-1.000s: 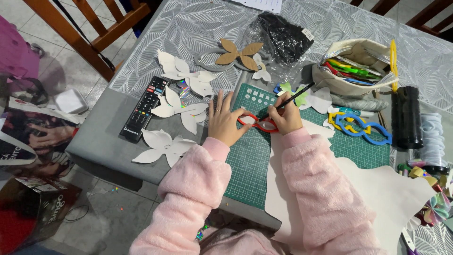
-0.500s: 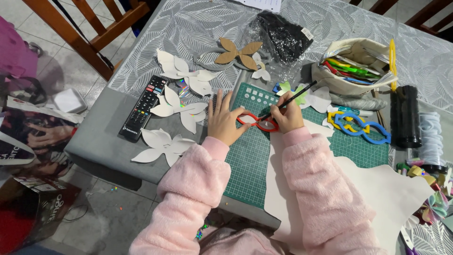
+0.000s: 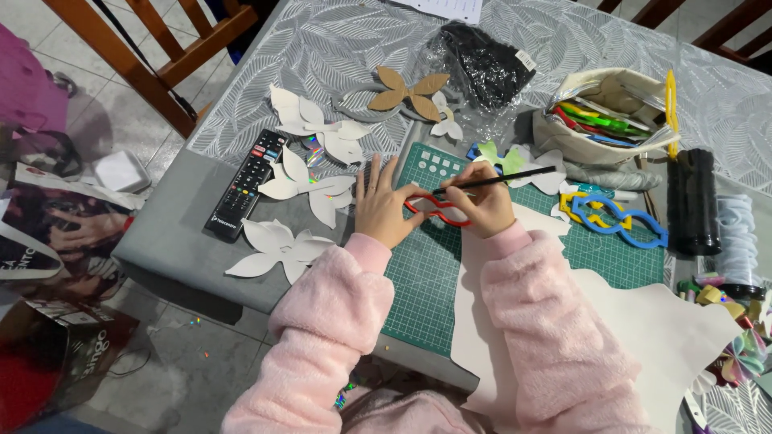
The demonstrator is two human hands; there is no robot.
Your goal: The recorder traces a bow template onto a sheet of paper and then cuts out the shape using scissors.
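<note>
My left hand (image 3: pixel 381 204) lies flat with fingers spread on the green cutting mat (image 3: pixel 425 281), pressing down a red wavy stencil (image 3: pixel 438 210). My right hand (image 3: pixel 480 201) grips a black pencil (image 3: pixel 492 182) with its tip at the stencil's upper edge. A large sheet of white paper (image 3: pixel 643 333) lies under my right forearm and the stencil. Both arms wear fluffy pink sleeves.
White cut-out petal shapes (image 3: pixel 310 186) and a black remote control (image 3: pixel 245 184) lie left of the mat. Blue and yellow stencils (image 3: pixel 615 219) sit to the right, near a pencil case (image 3: pixel 607 119) and a black cylinder (image 3: pixel 692 201). A cardboard petal template (image 3: pixel 410 90) lies farther back. A wooden chair (image 3: pixel 157 52) stands beyond the table's left edge.
My hands stay on the red stencil; the pencil has shifted slightly along its edge. Nothing else has moved.
</note>
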